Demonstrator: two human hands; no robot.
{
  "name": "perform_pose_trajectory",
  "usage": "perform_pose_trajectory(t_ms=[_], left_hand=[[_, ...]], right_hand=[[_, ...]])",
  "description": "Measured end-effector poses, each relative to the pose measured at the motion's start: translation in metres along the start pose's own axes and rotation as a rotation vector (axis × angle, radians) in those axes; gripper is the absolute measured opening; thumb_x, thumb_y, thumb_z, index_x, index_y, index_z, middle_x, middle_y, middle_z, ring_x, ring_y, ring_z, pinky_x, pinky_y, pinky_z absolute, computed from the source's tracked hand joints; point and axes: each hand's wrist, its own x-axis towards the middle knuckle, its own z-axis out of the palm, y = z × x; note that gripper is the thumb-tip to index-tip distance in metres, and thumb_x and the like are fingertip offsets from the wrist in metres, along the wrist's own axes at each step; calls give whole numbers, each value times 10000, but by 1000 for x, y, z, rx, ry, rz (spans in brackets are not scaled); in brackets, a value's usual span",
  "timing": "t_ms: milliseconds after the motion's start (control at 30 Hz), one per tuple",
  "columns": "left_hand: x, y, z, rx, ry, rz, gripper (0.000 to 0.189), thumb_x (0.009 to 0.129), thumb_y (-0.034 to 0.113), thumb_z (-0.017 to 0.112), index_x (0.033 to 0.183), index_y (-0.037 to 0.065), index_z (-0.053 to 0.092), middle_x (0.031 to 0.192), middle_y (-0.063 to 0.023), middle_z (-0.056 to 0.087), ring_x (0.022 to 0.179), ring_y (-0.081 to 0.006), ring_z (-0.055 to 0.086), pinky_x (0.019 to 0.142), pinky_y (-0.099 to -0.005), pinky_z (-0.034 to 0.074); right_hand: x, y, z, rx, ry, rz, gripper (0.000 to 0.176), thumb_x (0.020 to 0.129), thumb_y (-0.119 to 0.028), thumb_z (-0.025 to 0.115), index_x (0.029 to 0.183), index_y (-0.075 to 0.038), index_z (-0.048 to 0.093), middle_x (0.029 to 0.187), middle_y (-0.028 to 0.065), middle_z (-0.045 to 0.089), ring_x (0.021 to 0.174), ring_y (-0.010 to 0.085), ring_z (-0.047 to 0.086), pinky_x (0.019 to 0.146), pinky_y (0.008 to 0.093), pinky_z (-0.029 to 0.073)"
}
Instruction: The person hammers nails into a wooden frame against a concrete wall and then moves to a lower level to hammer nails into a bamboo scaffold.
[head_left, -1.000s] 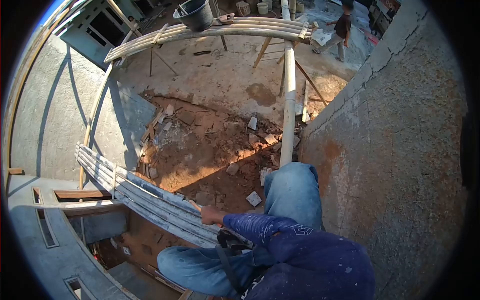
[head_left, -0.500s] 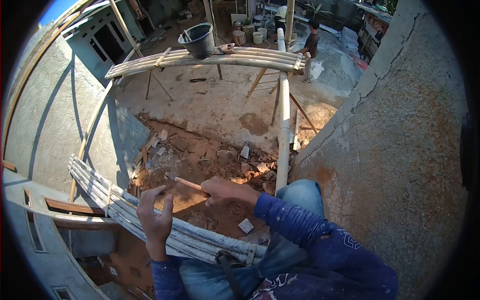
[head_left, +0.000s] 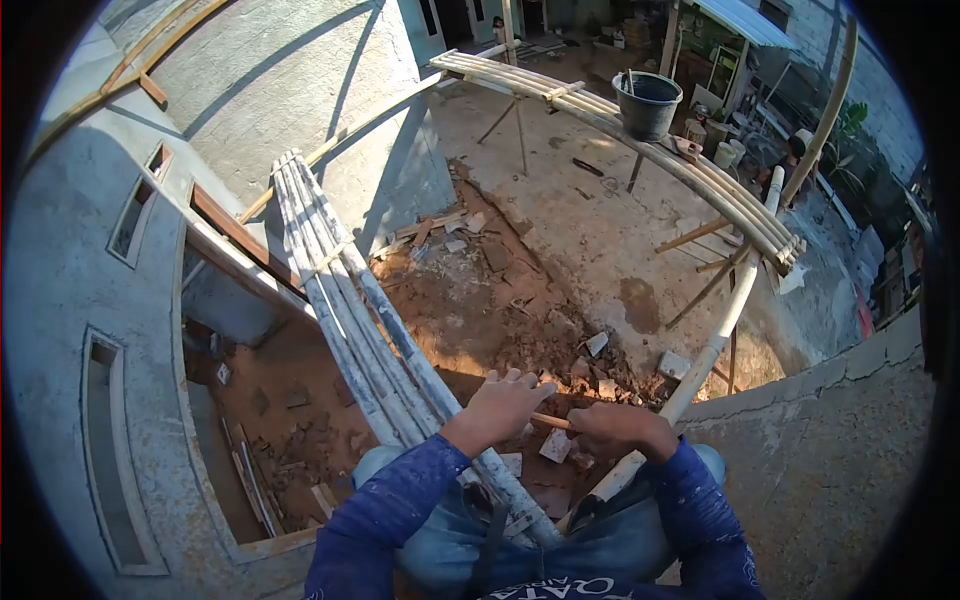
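My right hand point(head_left: 615, 425) is closed round the wooden handle point(head_left: 552, 421) of a tool, low in the middle of the view. The tool's head is hidden behind my left hand point(head_left: 500, 408), which is just left of the handle with its fingers spread. Whether the left fingers touch the tool cannot be made out. Below both hands are my knees in blue jeans, and bundled bamboo poles point(head_left: 370, 320) run from the upper left down to them.
A second bamboo platform point(head_left: 590, 108) crosses the upper right, bearing a black bucket point(head_left: 648, 108). An upright-looking pole point(head_left: 712, 345) joins it. Broken blocks point(head_left: 556, 446) lie on the dirt far below. Cracked wall at right; window openings at left. Part of a person point(head_left: 797, 150) shows far right.
The view has swung left, so the platforms and bucket appear farther right. My left hand has come over beside the tool, palm down, and the tool's head is now out of sight.
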Motion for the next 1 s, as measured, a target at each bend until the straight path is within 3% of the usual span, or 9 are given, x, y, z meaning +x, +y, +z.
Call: perform_pose_trajectory(t_ms=[33,100,133,200,300,433,700,1000], left_hand=[[1,2,3,-8,19,-33,680,780,216,787,1395,158,502,1239,-115,607,1191,-333,567,987,-542,433],[3,4,5,37,-167,-12,301,831,193,699,1122,120,672,982,-115,702,970,-335,684,848,-527,516],[1,3,5,33,-158,-30,301,831,193,699,1122,120,672,982,-115,702,970,-335,684,848,-527,516],[-4,1,8,19,-143,59,123,844,169,638,903,111,729,785,-118,706,786,-342,713,703,-488,560],[-8,-1,14,8,-124,47,125,830,154,629,845,97,740,776,-134,714,762,-333,720,639,-453,571],[-7,0,14,7,-177,-11,145,831,166,629,835,74,741,812,-143,727,785,-334,722,680,-458,578],[-7,6,11,-51,-226,125,204,825,195,625,838,29,743,853,-178,735,803,-343,725,698,-453,576],[-7,10,16,-54,-173,131,189,844,146,585,840,31,734,838,-180,729,799,-349,728,706,-459,580]], right_hand=[[-1,1,4,25,57,-61,306,942,-282,616,1008,16,591,854,246,667,833,433,660,709,529,504],[-5,-6,-3,10,3,0,294,936,-293,628,1015,-13,582,858,232,661,861,426,653,706,524,500],[-6,-9,-7,-3,-4,-13,294,936,-293,628,1015,-13,582,858,232,661,861,426,653,706,524,500],[-7,-12,-7,36,-25,-34,279,917,-284,642,1002,-30,563,842,220,652,850,417,652,697,528,495],[-5,-16,2,-88,107,-138,212,890,-203,639,1002,-54,538,818,190,640,796,403,653,690,513,499],[1,-16,12,-130,221,-68,246,880,-204,652,1039,-63,529,815,184,641,796,404,652,685,522,496],[1,-16,9,-208,373,-53,316,835,-152,688,1072,-42,510,878,169,641,863,363,662,704,484,518],[16,-5,26,-222,367,-114,319,825,-162,691,1069,-46,522,886,162,645,861,358,666,718,486,524]])
